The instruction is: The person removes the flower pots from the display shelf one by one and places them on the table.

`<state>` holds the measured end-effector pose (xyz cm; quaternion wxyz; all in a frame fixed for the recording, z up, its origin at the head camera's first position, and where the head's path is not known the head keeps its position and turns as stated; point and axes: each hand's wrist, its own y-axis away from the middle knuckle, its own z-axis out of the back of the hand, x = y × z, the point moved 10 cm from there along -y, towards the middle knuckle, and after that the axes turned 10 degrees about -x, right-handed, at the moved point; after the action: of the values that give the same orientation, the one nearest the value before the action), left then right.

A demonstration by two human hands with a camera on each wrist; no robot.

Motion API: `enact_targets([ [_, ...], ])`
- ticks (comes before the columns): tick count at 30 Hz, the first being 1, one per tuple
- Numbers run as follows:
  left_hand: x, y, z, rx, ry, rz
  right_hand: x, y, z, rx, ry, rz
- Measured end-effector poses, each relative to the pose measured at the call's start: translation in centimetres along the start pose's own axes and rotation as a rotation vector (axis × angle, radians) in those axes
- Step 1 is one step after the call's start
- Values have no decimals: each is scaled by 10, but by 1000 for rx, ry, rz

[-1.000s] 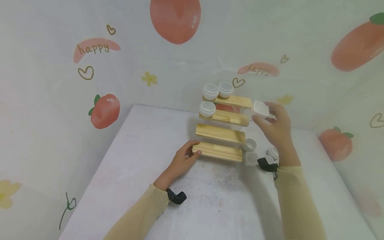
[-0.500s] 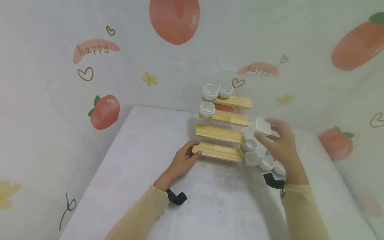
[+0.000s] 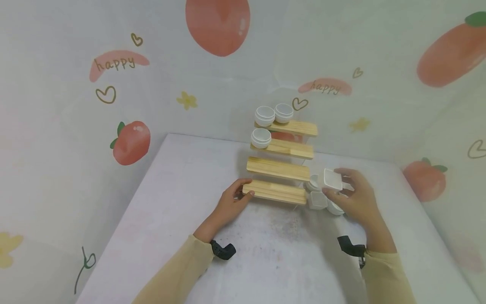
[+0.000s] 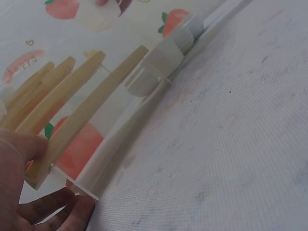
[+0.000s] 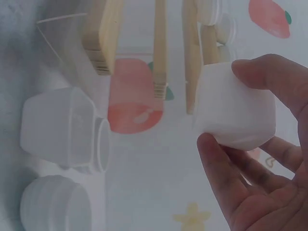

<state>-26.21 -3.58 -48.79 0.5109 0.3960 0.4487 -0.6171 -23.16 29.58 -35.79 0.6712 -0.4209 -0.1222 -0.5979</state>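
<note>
In the head view my left hand (image 3: 229,203) grips the left end of the lowest slat (image 3: 275,193) of a stepped wooden display rack. Its thumb lies on the wood, while the fingers curl beside the clear support (image 4: 74,183) in the left wrist view. Right of the rack, my right hand (image 3: 358,196) holds a small white square cup (image 3: 332,180) in the air between thumb and fingertips. The cup (image 5: 236,108) shows its smooth side in the right wrist view. Two white round cups, one of them a ridged cup (image 3: 264,116), sit on the top slat, and another round cup (image 3: 261,138) on the second.
On the table at the rack's right stand a white square cup (image 3: 318,200), a round cup (image 3: 313,183) behind it and another round cup (image 3: 335,208), partly hidden by my right hand. A fruit-printed backdrop (image 3: 228,84) rises behind the table.
My right hand has come down with the square cup, from beside the top slat to just above the cups on the table. The left hand keeps its place on the lowest slat.
</note>
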Motion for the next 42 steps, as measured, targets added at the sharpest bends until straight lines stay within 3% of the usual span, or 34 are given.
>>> enact_targets([
  [14, -2, -1, 0, 1, 17, -4, -2, 25, -7, 55, 56, 31],
  [25, -4, -2, 0, -7, 35, 1, -9, 44, -16, 162, 63, -2],
  [32, -3, 0, 0, -10, 40, 2, -16, 53, -21, 170, 50, 18],
  [42, -3, 1, 0, -16, 40, 8, -32, 69, -28, 227, 24, -83],
])
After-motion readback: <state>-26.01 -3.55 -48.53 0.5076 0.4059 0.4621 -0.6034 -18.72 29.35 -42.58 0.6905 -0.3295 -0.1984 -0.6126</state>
